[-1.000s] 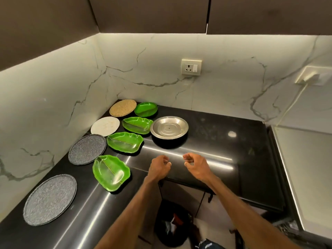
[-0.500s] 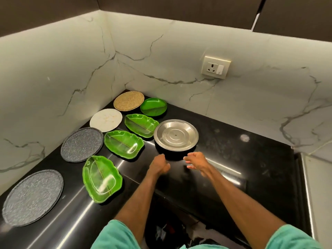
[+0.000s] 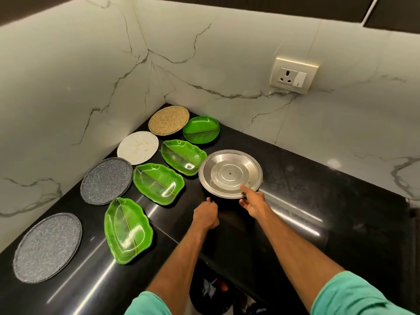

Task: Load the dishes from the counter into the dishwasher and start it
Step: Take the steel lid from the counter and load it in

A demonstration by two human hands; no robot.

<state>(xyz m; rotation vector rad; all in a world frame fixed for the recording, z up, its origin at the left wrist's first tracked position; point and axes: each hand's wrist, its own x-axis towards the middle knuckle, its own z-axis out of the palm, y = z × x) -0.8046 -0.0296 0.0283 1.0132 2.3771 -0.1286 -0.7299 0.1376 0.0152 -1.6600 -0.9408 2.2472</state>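
A round steel plate (image 3: 229,172) lies on the black counter (image 3: 306,201). My right hand (image 3: 253,202) pinches its near rim, thumb on top and fingers beneath. My left hand (image 3: 205,215) hovers just left of it over the counter with fingers curled, holding nothing. To the left lie several green leaf-shaped plates (image 3: 158,183), a round green plate (image 3: 201,129), two grey speckled plates (image 3: 106,180), a white plate (image 3: 138,147) and a tan plate (image 3: 168,120). No dishwasher is in view.
Marble walls meet in a corner behind the plates. A wall socket (image 3: 293,76) sits above the counter at the right. Dark cabinets hang overhead. Below the counter's inner edge a dark bin or bag (image 3: 211,292) shows on the floor.
Both hands have moved forward toward the steel plate. My right hand now grips the plate's near rim; before, it hovered free. The view has tilted down and leftward.
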